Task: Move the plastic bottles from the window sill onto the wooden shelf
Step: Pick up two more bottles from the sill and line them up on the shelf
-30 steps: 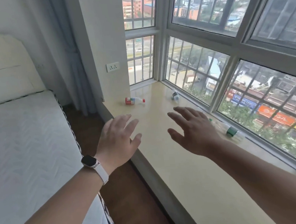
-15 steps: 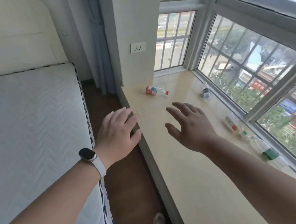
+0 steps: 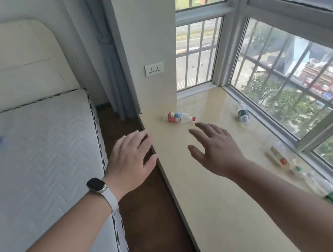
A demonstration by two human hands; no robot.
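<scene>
Several plastic bottles lie on the beige window sill (image 3: 220,212). A red-labelled bottle with a red cap (image 3: 179,117) lies near the wall. By the glass lies a green-labelled bottle (image 3: 242,114). Further along the glass lie a clear bottle with a red cap (image 3: 276,154) and one with a green label (image 3: 322,190). My right hand (image 3: 216,149) hovers open above the sill, fingertips just short of the red-capped bottle near the wall. My left hand (image 3: 132,159), with a watch on its wrist, is open over the sill's edge. No wooden shelf is in view.
A bed with a white mattress (image 3: 36,158) fills the left. A narrow strip of dark floor (image 3: 147,209) runs between bed and sill. A wall pillar with a socket (image 3: 154,68) and a grey curtain (image 3: 108,60) stand at the sill's far end.
The view has moved closer to the sill's far end. Both hands stay open and now reach nearer to the red-labelled bottle.
</scene>
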